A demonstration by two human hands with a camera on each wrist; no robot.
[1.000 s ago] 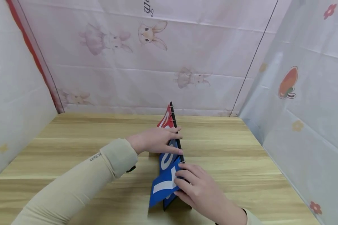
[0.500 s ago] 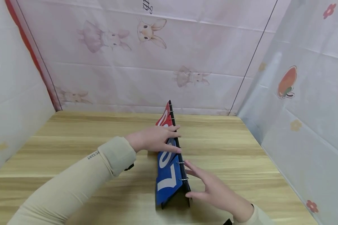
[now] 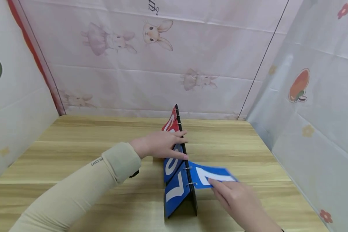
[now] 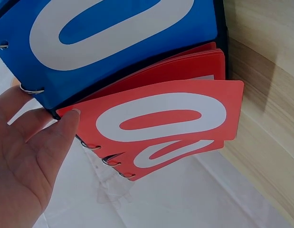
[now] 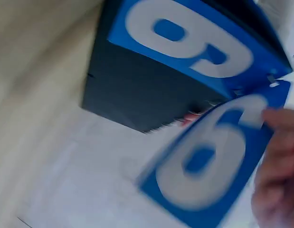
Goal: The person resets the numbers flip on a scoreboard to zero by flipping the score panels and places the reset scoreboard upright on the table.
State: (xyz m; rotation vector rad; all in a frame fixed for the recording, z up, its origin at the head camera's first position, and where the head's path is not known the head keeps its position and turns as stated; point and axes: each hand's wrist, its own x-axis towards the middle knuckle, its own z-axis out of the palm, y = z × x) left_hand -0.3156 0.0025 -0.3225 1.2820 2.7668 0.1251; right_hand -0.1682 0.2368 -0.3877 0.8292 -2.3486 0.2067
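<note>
A tabletop flip scoreboard (image 3: 177,190) stands like a tent, its ringed spine running away from me. Blue number cards face left at the near end, red ones at the far end. Across the middle of the spine, my left hand (image 3: 158,143) holds the top edge; the left wrist view shows a fingertip on a red 0 card (image 4: 161,118). My right hand (image 3: 237,199) pinches a blue card (image 3: 201,175), swung over to the right side and still on its rings. It shows a white 7 on top. The right wrist view shows a digit on its underside, blurred.
The scoreboard stands on a wood-grain table (image 3: 104,167). Behind it hangs a pink sheet (image 3: 162,61) printed with rabbits. Pale printed sheets also close off the left side (image 3: 14,90) and the right side (image 3: 322,106).
My right hand let go of one blue 7 card, moved behind the spine, and now pinches a blue card lifted over to the right. The left hand stays on the spine.
</note>
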